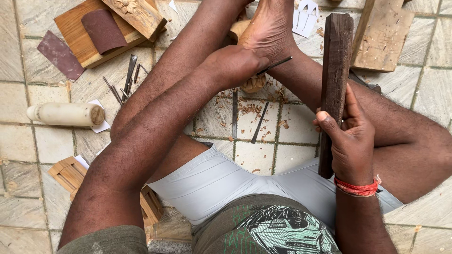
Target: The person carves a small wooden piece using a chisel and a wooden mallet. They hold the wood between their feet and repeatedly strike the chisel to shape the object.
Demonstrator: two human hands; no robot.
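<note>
Woodcarving seated on a tiled floor (42, 141), seen from above. Nearest the body, the right hand (351, 141) is clenched round the lower part of a dark wooden stick (335, 80), held upright as a mallet; its upper end stands above the grip, level with the chisel. Beyond, the left hand (230, 66) is closed on a thin metal chisel (275, 65), whose shaft juts out of the grip toward the stick. Just under this grip lies the small pale carved piece (254, 83), pinned by the bare foot (270, 28), largely hidden by hand and foot. Judged from this pose, a good strike calls for a steady chisel hand, foot pressure kept on the piece, and short blows square on the chisel's end. Shavings and two loose chisels (247, 117) lie below the left grip; farther off, sandpaper (101, 29) on a board, more tools (127, 77), a pale cylinder (66, 114).
</note>
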